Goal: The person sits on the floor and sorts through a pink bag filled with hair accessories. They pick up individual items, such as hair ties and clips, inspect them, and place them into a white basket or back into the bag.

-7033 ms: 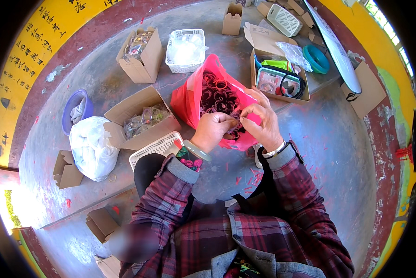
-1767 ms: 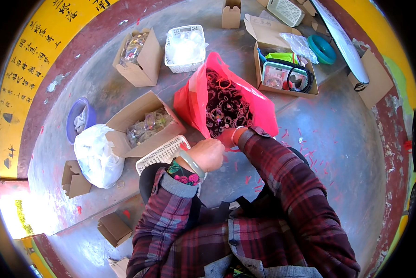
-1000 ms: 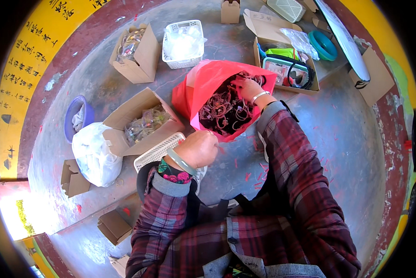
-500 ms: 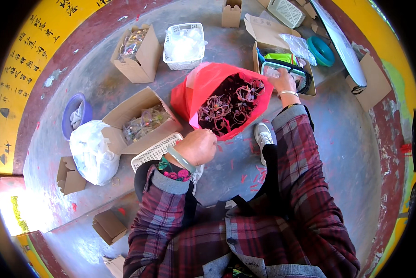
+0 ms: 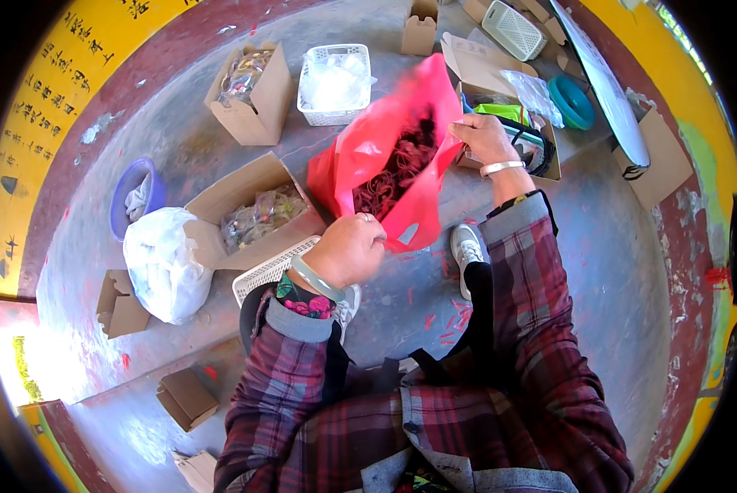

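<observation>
A red plastic bag (image 5: pixel 405 215) stands in front of me with its mouth gaping upward. Inside lies a heap of dark red looped strands (image 5: pixel 394 177); their exact kind is hard to make out. My left hand (image 5: pixel 348 250) pinches the near left rim, fingers closed. At the right side of the mouth, my right hand (image 5: pixel 485 138) grips the rim between thumb and fingers, pulling that side up. The bag's far edge is blurred. Just beyond my right hand is an open cardboard box (image 5: pixel 552 168) holding a clear-lidded container and a bright green packet.
Left of the bag are a carton of small packets (image 5: pixel 290 230), a white plastic sack (image 5: pixel 167 267) and a purple basin (image 5: pixel 161 193). Farther off stand another carton (image 5: pixel 261 99) and a white basket (image 5: pixel 335 117). Teal basins (image 5: pixel 572 103) sit at the right; red scraps litter the floor.
My right hand has left the box and moved left to the bag's rim. The bag's mouth is raised and narrower, and the pale loops on top no longer show. My left hand keeps its grip.
</observation>
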{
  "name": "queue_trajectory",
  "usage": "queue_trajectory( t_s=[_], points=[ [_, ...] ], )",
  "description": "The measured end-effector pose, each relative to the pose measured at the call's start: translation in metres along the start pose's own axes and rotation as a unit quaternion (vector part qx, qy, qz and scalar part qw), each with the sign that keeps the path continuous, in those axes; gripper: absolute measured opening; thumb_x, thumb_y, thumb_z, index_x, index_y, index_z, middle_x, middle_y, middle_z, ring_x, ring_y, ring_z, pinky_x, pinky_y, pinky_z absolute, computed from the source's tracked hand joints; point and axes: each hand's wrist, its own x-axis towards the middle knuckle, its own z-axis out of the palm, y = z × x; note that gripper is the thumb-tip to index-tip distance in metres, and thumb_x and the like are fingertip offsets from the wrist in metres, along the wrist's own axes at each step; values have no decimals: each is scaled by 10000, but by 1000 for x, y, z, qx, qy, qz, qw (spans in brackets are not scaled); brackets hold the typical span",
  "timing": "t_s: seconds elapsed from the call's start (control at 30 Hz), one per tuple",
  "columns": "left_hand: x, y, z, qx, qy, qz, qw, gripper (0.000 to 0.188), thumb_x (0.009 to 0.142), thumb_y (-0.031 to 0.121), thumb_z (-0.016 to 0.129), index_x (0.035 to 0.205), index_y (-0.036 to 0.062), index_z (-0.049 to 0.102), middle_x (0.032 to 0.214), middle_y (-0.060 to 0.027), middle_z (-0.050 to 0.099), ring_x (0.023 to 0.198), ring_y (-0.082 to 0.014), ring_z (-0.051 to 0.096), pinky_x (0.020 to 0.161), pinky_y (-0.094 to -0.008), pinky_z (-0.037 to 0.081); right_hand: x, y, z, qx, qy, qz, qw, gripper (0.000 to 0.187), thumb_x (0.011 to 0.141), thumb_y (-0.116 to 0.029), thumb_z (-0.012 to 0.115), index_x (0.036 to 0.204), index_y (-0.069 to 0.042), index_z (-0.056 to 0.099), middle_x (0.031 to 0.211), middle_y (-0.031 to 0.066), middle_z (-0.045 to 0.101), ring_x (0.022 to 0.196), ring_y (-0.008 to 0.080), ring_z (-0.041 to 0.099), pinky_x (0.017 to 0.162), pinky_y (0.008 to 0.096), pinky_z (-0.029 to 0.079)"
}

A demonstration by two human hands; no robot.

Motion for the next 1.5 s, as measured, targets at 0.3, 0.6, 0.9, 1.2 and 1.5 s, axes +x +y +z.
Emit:
queue_trajectory(
  t_s=[0.3,0.6,0.9,1.2,1.5],
  points=[
    [2,-1,-2,-2,-9,32,999,137,721,70,531,766,12,647,753,-154,617,730,-314,598,682,-368,488,-18,28,-38,50,-15,102,993,294,737,-244,659,758,50,648,629,92,600,567,163,561,554,288,450],
    [-6,1,-14,9,-11,6,1000,149,716,84,537,772,15,656,763,-167,620,745,-322,599,681,-383,486,-52,-51,-47,-279,110,-57,952,289,773,-302,535,754,-35,643,746,206,608,711,375,593,648,421,474],
    [-4,8,-14,11,-46,40,998,152,702,77,529,764,2,645,758,-176,614,738,-336,590,678,-387,487,-29,-30,62,-317,-109,-124,934,246,769,-116,472,940,-40,631,884,208,632,859,362,601,765,421,477],
    [-4,2,-7,-12,-22,24,999,130,708,65,529,748,6,638,742,-162,610,731,-325,589,676,-383,487,26,87,140,-232,-81,184,952,510,853,-144,402,1329,28,335,1075,252,584,968,350,596,814,405,456],
    [-2,1,-5,-11,-16,9,1000,127,706,64,536,752,6,640,757,-160,617,742,-320,595,683,-381,490,34,52,176,-85,-55,218,971,712,744,-155,502,1409,-210,253,1284,232,455,1184,360,455,979,408,368]
  ],
)
